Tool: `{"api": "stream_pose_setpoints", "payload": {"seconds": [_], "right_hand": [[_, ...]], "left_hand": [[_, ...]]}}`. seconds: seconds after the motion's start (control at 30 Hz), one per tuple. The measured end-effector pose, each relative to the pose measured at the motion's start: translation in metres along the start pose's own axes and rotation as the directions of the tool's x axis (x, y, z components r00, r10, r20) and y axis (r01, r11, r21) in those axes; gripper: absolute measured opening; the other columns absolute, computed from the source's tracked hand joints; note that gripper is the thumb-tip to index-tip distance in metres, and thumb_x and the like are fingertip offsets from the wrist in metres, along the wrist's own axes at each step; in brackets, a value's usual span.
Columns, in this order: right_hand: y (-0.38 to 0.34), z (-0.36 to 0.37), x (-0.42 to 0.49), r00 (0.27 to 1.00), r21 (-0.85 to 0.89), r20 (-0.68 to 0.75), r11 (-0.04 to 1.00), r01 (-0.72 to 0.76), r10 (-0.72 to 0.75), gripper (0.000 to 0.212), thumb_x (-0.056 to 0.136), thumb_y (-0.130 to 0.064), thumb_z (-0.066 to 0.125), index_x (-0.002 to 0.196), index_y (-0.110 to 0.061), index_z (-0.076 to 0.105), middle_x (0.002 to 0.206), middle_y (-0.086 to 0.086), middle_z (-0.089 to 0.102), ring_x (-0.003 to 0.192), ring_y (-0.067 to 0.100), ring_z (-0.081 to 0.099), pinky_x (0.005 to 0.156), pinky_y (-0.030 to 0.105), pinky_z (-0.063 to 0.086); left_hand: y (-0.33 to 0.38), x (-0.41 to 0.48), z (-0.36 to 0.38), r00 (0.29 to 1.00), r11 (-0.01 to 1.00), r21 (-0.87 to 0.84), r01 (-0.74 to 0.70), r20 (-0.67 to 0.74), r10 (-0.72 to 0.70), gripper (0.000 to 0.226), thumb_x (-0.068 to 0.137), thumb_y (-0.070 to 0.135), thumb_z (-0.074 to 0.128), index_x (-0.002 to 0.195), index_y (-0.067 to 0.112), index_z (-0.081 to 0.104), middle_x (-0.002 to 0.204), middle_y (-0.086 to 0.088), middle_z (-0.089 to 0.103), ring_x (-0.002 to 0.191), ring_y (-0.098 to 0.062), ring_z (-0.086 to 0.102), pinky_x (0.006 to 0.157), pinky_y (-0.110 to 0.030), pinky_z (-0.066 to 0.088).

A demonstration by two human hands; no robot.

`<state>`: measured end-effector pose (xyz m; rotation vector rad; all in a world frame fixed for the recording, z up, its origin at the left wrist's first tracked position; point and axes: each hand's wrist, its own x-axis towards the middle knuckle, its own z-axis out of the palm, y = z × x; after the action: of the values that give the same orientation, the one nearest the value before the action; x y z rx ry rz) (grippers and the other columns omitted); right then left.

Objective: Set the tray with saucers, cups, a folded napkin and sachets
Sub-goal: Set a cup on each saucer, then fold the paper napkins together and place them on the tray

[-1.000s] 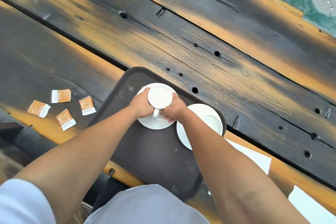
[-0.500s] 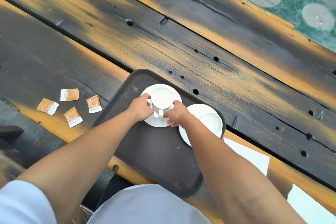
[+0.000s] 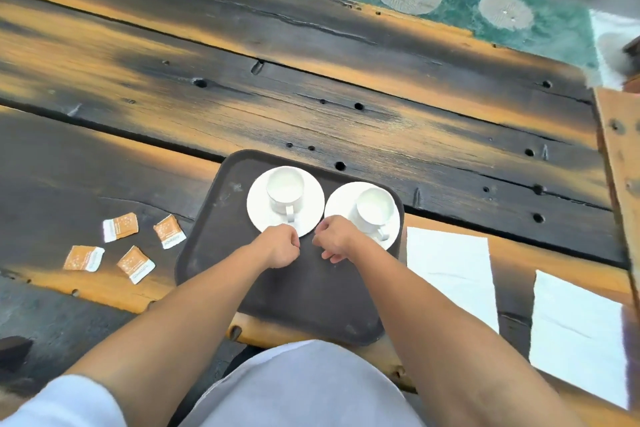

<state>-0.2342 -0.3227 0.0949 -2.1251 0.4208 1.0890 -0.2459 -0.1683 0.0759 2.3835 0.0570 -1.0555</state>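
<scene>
A dark brown tray is set at the near edge of the wooden table, overhanging that edge a little. Two white saucers are counted along the tray's far edge, side by side and almost touching: the left saucer near the far left corner, the right saucer near the far right corner. One white cup is seated upright on each, so two cups are counted: the left cup and the right cup, both with their handles turned toward the tray's near edge.

Four orange-and-white sachets are scattered on the table just off the tray's left edge. Print is carried on them, but it is too small to be read. Two white napkins are laid flat off the tray's right edge, toward the table's near right corner: the nearer napkin just beside the tray, the outer napkin further right.

The left hand is held at the left saucer's near rim with its fingers curled under; whether the rim is pinched cannot be told. The right hand is held over bare tray just beside the right saucer, fingers curled in, with nothing gripped.
</scene>
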Motion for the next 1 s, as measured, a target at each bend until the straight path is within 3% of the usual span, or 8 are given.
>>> {"api": "stream_pose_setpoints", "payload": {"seconds": [0.13, 0.27, 0.4, 0.5, 0.63, 0.73, 0.83, 1.0], "right_hand": [[0.024, -0.001, -0.023, 0.997, 0.029, -0.040, 0.998, -0.059, 0.060, 0.025, 0.094, -0.020, 0.055, 0.116, -0.008, 0.059, 0.105, 0.013, 0.068, 0.080, 0.024, 0.068, 0.081, 0.038, 0.059], [0.051, -0.003, -0.056, 0.984, -0.034, -0.114, 0.990, -0.139, 0.134, 0.027, 0.092, -0.021, 0.054, 0.111, -0.004, 0.063, 0.108, 0.019, 0.068, 0.092, 0.034, 0.070, 0.083, 0.041, 0.060], [0.084, 0.001, -0.090, 0.970, -0.147, -0.172, 0.969, -0.199, 0.173, 0.019, 0.092, -0.018, 0.046, 0.104, -0.010, 0.059, 0.101, 0.013, 0.061, 0.085, 0.028, 0.054, 0.075, 0.035, 0.049], [0.112, 0.006, -0.109, 0.948, -0.107, -0.172, 0.952, -0.288, 0.268, 0.032, 0.093, -0.018, 0.044, 0.119, -0.007, 0.059, 0.111, 0.015, 0.062, 0.087, 0.028, 0.054, 0.086, 0.040, 0.054], [0.139, 0.007, -0.124, 0.924, -0.006, -0.189, 0.940, -0.340, 0.333, 0.026, 0.093, -0.016, 0.043, 0.114, -0.008, 0.056, 0.106, 0.011, 0.056, 0.101, 0.032, 0.060, 0.093, 0.046, 0.053], [0.154, 0.005, -0.128, 0.924, 0.039, -0.200, 0.945, -0.326, 0.326, 0.031, 0.093, -0.015, 0.042, 0.120, -0.009, 0.056, 0.116, 0.012, 0.058, 0.102, 0.031, 0.060, 0.094, 0.046, 0.053], [0.173, 0.000, -0.123, 0.926, 0.042, -0.198, 0.946, -0.320, 0.322, 0.032, 0.093, -0.019, 0.042, 0.120, -0.013, 0.058, 0.109, 0.009, 0.056, 0.091, 0.029, 0.055, 0.094, 0.047, 0.053], [0.216, -0.028, -0.111, 0.940, 0.003, -0.181, 0.956, -0.294, 0.289, 0.032, 0.092, -0.020, 0.044, 0.119, -0.015, 0.060, 0.124, 0.008, 0.057, 0.088, 0.028, 0.053, 0.093, 0.044, 0.053]], "left_hand": [[0.012, 0.001, 0.010, 0.990, 0.981, 0.144, -0.126, 0.087, 0.114, 0.015, 0.086, 0.015, 0.054, 0.096, 0.019, 0.065, 0.104, 0.001, 0.067, 0.099, -0.020, 0.062, 0.087, -0.033, 0.052], [0.022, 0.004, 0.024, 0.975, 0.981, 0.114, -0.158, 0.176, 0.136, 0.011, 0.085, 0.018, 0.053, 0.089, 0.019, 0.063, 0.089, -0.002, 0.069, 0.080, -0.023, 0.068, 0.069, -0.032, 0.056], [0.043, 0.000, 0.036, 0.948, 0.961, 0.154, -0.228, 0.261, 0.183, 0.015, 0.084, 0.021, 0.050, 0.088, 0.015, 0.063, 0.081, -0.009, 0.072, 0.071, -0.027, 0.072, 0.060, -0.034, 0.058], [0.065, -0.006, 0.051, 0.914, 0.929, 0.180, -0.324, 0.312, 0.259, 0.015, 0.084, 0.017, 0.047, 0.082, 0.012, 0.061, 0.071, -0.007, 0.067, 0.061, -0.025, 0.060, 0.056, -0.030, 0.052], [0.089, -0.013, 0.071, 0.859, 0.879, 0.218, -0.424, 0.405, 0.313, 0.012, 0.087, 0.015, 0.048, 0.083, 0.014, 0.059, 0.074, -0.005, 0.064, 0.063, -0.024, 0.058, 0.057, -0.030, 0.050], [0.103, -0.011, 0.085, 0.854, 0.877, 0.228, -0.423, 0.424, 0.302, 0.013, 0.087, 0.018, 0.047, 0.085, 0.015, 0.060, 0.080, -0.006, 0.068, 0.066, -0.024, 0.062, 0.060, -0.031, 0.054], [0.118, -0.008, 0.100, 0.861, 0.886, 0.236, -0.399, 0.428, 0.274, 0.015, 0.087, 0.019, 0.047, 0.087, 0.015, 0.061, 0.087, -0.013, 0.072, 0.068, -0.025, 0.065, 0.061, -0.032, 0.057], [0.148, 0.005, 0.129, 0.889, 0.895, 0.277, -0.350, 0.399, 0.225, 0.017, 0.088, 0.017, 0.047, 0.085, 0.014, 0.064, 0.090, -0.015, 0.074, 0.065, -0.024, 0.066, 0.054, -0.028, 0.055]]}}
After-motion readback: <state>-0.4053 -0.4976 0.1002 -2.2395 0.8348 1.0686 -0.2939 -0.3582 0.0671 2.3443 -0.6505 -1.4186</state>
